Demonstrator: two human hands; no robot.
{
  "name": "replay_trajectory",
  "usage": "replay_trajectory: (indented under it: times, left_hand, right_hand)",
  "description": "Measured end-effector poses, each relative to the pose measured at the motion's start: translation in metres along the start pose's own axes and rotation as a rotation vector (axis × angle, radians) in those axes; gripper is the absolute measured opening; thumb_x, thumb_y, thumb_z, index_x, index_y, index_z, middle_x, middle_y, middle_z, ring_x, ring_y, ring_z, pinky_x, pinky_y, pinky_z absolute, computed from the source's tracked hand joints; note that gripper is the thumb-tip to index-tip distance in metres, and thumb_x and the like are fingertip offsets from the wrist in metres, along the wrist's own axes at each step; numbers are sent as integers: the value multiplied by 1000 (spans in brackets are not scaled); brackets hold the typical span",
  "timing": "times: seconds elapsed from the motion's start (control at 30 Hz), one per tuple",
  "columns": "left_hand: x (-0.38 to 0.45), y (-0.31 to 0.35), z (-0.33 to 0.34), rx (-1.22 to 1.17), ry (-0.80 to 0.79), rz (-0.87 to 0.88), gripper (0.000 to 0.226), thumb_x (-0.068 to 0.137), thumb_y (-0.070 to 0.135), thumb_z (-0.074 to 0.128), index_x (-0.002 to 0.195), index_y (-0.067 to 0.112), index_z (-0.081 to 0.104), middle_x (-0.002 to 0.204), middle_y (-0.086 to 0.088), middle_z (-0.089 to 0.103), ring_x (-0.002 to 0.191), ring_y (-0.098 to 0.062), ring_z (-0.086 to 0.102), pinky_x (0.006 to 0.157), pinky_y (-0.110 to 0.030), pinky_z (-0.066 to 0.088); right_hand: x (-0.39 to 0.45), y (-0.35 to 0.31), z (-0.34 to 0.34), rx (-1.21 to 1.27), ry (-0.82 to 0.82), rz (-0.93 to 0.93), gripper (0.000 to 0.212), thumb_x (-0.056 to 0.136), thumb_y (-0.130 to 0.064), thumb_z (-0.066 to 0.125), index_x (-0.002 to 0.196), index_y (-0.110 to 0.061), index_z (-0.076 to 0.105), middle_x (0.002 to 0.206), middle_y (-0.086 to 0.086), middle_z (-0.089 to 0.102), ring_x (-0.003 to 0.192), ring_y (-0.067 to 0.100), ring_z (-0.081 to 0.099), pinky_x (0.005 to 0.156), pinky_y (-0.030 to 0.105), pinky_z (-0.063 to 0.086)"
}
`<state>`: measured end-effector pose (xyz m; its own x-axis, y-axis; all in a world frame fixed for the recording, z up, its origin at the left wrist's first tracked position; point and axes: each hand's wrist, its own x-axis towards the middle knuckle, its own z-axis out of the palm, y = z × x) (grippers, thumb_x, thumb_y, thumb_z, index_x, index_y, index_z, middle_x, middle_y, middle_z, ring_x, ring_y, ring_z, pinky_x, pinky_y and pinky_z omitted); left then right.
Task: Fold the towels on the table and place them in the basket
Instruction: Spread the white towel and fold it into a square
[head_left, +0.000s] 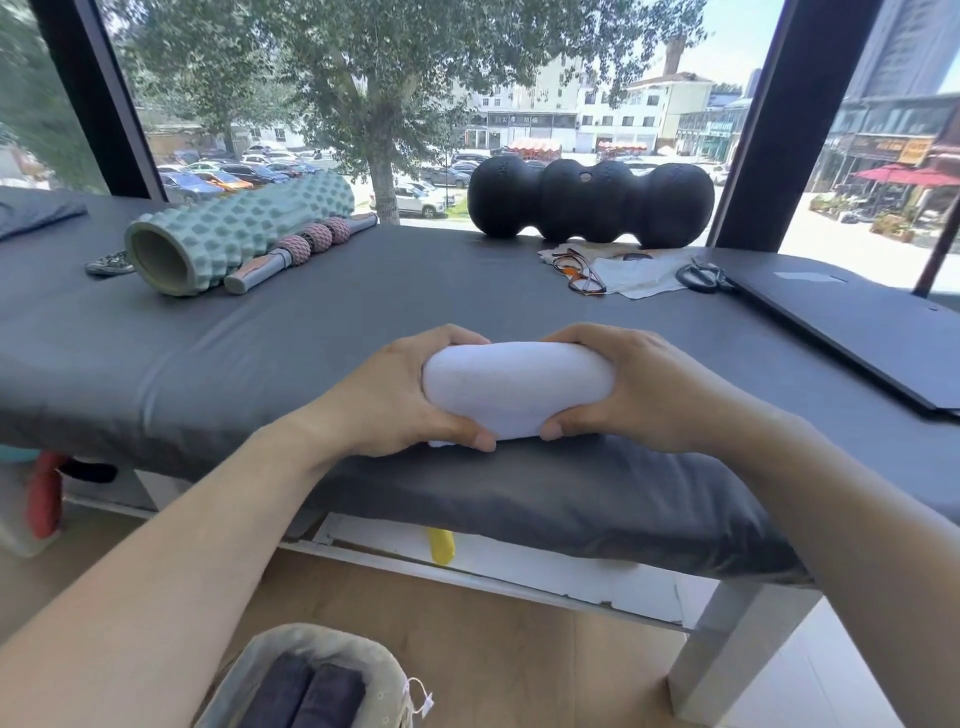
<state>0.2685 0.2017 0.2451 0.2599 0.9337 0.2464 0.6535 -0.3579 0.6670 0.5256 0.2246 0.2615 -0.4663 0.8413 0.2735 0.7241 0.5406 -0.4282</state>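
Observation:
A white towel (517, 387), rolled into a thick bundle, is held near the front edge of the grey padded table (363, 322). My left hand (410, 395) grips its left end, fingers over the top and thumb underneath. My right hand (631, 387) grips the right end the same way. On the floor below, at the bottom of the view, stands a beige fabric basket (332, 654) with two dark folded towels (306, 696) inside.
A mint foam roller (234, 228) and a massage stick (306, 247) lie at the back left. A black peanut roller (589, 202) sits by the window. Glasses (579, 270), a cloth, scissors (701, 275) and a dark board (852, 322) lie at the right.

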Motion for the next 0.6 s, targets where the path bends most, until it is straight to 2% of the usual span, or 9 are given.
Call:
replay_trajectory:
  times: [0.1,0.2,0.27,0.33,0.4,0.47,0.53,0.6]
  left_hand:
    - [0,-3,3,-13,18,-7,60,56,33,98,106,39,66,103,17,70,94,-1,64,76,-24,54]
    - [1,-6,5,-36,62,14,43,56,35,99,89,31,71,87,9,73,83,-11,67,71,-32,53]
    - [2,-9,5,-26,68,19,38,56,43,97,77,30,69,76,8,71,74,-15,64,65,-34,49]
    - [2,-9,4,20,83,10,43,52,58,92,70,29,65,69,7,68,69,-18,61,61,-40,49]
    - [2,-9,5,65,97,-20,49,50,67,85,70,27,65,69,8,68,69,-19,62,64,-44,52]
    - [0,-8,5,28,78,-60,51,51,67,85,76,25,71,75,8,73,76,-20,67,70,-46,57]
    - [-2,-7,4,-12,37,-85,47,57,60,88,84,23,76,82,7,76,81,-19,71,75,-45,59]
    - [-4,-4,2,-51,1,-105,34,66,47,91,85,22,77,84,6,77,80,-13,72,72,-35,56]
  right_hand:
    - [1,5,2,36,-22,12,56,61,-53,89,110,-42,64,98,-20,67,94,-2,59,76,23,48]
    - [2,5,4,63,8,4,41,66,-49,89,98,-37,66,89,-16,67,86,1,61,71,26,49]
    - [3,5,4,73,16,13,37,67,-48,88,94,-34,66,85,-14,67,82,3,61,70,28,50]
    - [6,6,5,97,14,27,37,68,-45,88,94,-34,65,86,-12,67,82,5,61,72,29,51]
    - [9,8,7,136,8,48,39,68,-43,89,97,-35,63,91,-11,67,85,8,62,74,32,53]
    - [11,10,7,181,-20,65,44,67,-40,90,100,-35,61,95,-10,66,88,11,62,76,36,55]
    - [10,11,6,181,-65,65,51,65,-37,93,103,-35,59,98,-10,66,91,11,62,77,37,55]
    - [9,11,6,164,-85,57,56,63,-37,94,106,-35,58,100,-12,66,93,9,62,78,35,55]
